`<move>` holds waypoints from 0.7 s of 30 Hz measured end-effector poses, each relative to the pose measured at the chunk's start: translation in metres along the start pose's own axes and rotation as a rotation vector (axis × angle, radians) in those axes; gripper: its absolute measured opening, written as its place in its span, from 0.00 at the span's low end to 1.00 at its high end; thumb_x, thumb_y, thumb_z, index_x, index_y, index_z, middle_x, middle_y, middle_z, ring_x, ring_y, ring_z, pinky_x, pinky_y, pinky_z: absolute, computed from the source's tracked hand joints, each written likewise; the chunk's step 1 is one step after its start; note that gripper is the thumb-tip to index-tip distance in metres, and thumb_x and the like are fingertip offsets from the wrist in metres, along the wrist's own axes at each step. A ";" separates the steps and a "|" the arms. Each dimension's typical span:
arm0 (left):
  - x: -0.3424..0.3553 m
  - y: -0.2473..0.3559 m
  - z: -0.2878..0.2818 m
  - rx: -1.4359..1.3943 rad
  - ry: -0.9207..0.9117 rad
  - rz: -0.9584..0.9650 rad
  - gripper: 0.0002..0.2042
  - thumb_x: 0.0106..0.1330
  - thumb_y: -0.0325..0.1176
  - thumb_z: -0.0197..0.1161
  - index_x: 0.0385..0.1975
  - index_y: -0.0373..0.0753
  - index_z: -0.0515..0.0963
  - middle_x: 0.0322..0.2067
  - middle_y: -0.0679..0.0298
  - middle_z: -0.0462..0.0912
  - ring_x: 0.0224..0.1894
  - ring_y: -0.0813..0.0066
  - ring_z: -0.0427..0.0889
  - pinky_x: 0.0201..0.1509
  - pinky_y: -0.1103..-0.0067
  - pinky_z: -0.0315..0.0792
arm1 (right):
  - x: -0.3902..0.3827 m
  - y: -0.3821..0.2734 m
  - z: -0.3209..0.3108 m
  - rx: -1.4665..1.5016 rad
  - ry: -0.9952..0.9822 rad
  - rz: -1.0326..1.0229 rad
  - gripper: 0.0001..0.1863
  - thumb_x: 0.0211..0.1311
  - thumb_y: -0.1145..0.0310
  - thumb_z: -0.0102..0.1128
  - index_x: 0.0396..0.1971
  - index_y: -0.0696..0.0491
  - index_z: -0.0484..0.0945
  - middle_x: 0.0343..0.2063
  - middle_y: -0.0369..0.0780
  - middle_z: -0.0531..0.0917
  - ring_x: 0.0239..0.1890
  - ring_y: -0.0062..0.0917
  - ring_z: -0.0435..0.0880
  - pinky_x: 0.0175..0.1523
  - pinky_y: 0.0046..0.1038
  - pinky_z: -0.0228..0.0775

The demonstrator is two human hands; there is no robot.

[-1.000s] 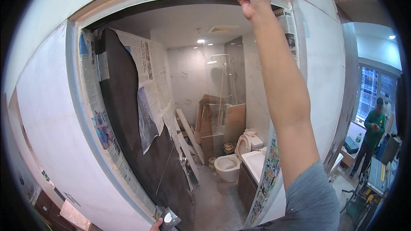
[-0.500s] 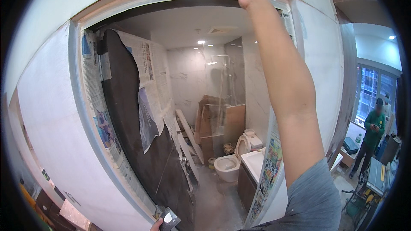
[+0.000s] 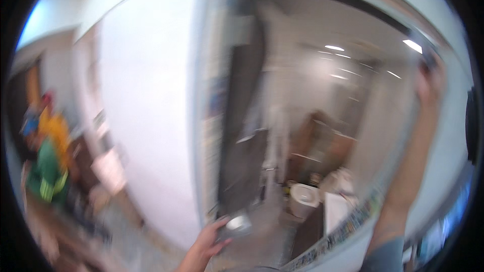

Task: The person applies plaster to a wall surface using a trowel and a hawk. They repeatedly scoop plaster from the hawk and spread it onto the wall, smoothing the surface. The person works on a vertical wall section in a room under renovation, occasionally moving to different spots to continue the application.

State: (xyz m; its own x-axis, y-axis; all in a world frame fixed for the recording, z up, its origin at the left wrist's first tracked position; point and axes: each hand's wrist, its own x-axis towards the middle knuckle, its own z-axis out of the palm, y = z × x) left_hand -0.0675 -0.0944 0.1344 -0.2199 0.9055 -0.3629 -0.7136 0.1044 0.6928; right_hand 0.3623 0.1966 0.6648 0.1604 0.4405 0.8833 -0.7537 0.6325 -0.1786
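Observation:
The picture is smeared by motion. At the lower middle, my left hand [image 3: 205, 244] is closed on a flat filler plate [image 3: 240, 224] with a white dab of putty on it. My right arm reaches up at the right. My right hand [image 3: 429, 83] is closed on a dark putty knife [image 3: 428, 59], close to the upper right corner of the door frame [image 3: 398, 7]. Whether its blade touches the frame is blurred. Newspaper [image 3: 216, 100] covers part of the frame's left side.
A dark door [image 3: 242, 100] stands open inward at the left of the opening. Beyond it are a toilet [image 3: 304, 199], a white basin [image 3: 335, 211] and leaning brown boards [image 3: 312, 138]. At far left are a person in green [image 3: 46, 171] and another in yellow [image 3: 56, 131].
The view has swung left, bringing two people into sight at the left. My right hand has come down from the top of the frame toward its right corner. More of my left hand shows.

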 end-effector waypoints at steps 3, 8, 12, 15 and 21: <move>0.014 -0.003 0.053 -0.034 -0.329 -0.080 0.20 0.75 0.44 0.59 0.63 0.46 0.74 0.51 0.70 0.81 0.52 0.74 0.80 0.49 0.70 0.78 | -0.172 -0.024 0.006 -0.542 -0.002 -0.088 0.28 0.76 0.58 0.48 0.67 0.62 0.64 0.63 0.54 0.71 0.64 0.40 0.74 0.69 0.40 0.69; -0.027 0.022 0.062 -0.244 -0.412 0.291 0.22 0.78 0.46 0.53 0.64 0.40 0.70 0.47 0.63 0.83 0.40 0.76 0.86 0.32 0.77 0.82 | -0.404 0.107 0.018 -0.809 0.025 0.298 0.33 0.78 0.63 0.50 0.74 0.62 0.53 0.69 0.52 0.66 0.67 0.42 0.69 0.68 0.43 0.69; -0.041 0.032 0.075 -0.351 -0.358 0.327 0.20 0.79 0.45 0.52 0.61 0.39 0.72 0.47 0.62 0.84 0.39 0.76 0.86 0.33 0.76 0.84 | -0.497 0.135 0.018 -0.755 -0.407 0.337 0.32 0.76 0.66 0.49 0.73 0.63 0.52 0.66 0.53 0.67 0.63 0.43 0.73 0.66 0.43 0.69; -0.038 0.027 0.080 -0.369 -0.367 0.269 0.19 0.78 0.44 0.52 0.61 0.39 0.72 0.47 0.60 0.84 0.39 0.73 0.87 0.33 0.74 0.85 | -0.510 0.122 0.018 -0.762 -0.700 0.266 0.29 0.78 0.62 0.47 0.68 0.66 0.57 0.61 0.56 0.72 0.59 0.44 0.79 0.63 0.43 0.73; -0.040 0.044 0.076 -0.353 -0.332 0.287 0.20 0.78 0.42 0.53 0.61 0.35 0.71 0.46 0.55 0.83 0.42 0.66 0.88 0.30 0.72 0.85 | -0.478 0.154 0.056 -0.483 -1.006 -0.052 0.21 0.60 0.72 0.63 0.55 0.43 0.77 0.58 0.58 0.78 0.57 0.59 0.81 0.58 0.53 0.77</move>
State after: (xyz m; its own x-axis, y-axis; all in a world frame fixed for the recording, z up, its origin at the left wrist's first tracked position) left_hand -0.0395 -0.0950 0.2267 -0.2577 0.9641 0.0646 -0.8476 -0.2576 0.4639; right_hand 0.1345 0.0479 0.2396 -0.5692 -0.1711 0.8042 -0.3989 0.9128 -0.0881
